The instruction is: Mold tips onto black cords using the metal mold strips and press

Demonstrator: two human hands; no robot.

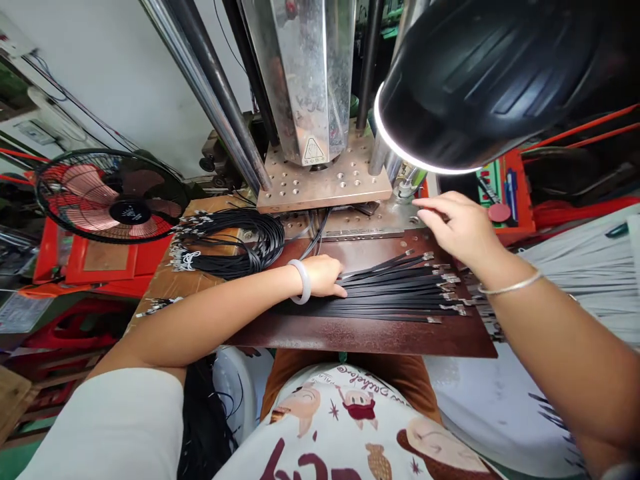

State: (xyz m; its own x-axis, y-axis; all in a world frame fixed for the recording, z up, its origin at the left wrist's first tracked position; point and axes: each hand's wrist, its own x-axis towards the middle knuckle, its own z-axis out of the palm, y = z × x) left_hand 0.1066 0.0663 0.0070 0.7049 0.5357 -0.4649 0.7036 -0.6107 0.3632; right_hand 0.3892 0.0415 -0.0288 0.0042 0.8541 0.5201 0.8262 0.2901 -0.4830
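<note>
A spread of black flat cables [390,297] with metal-looking connector ends lies across a dark red-brown board [360,337]. My left hand [323,277], wearing a pale bangle, reaches over them with curled fingers and grips some of the cables; its fingertips are partly hidden. To the right, my right hand [460,227] is raised beside the press's metal base [395,217]. Its thumb and forefinger are apart, and nothing shows between them. Several dark cables [317,233] run from under the press plate [325,190] toward my left hand.
Coiled black cables [270,240] lie on a cardboard-covered surface at left. A fan [110,200] stands beyond it. The press column [313,80] rises ahead, and a black lamp [480,80] hangs at upper right. Pale flat strips [595,267] lie at right.
</note>
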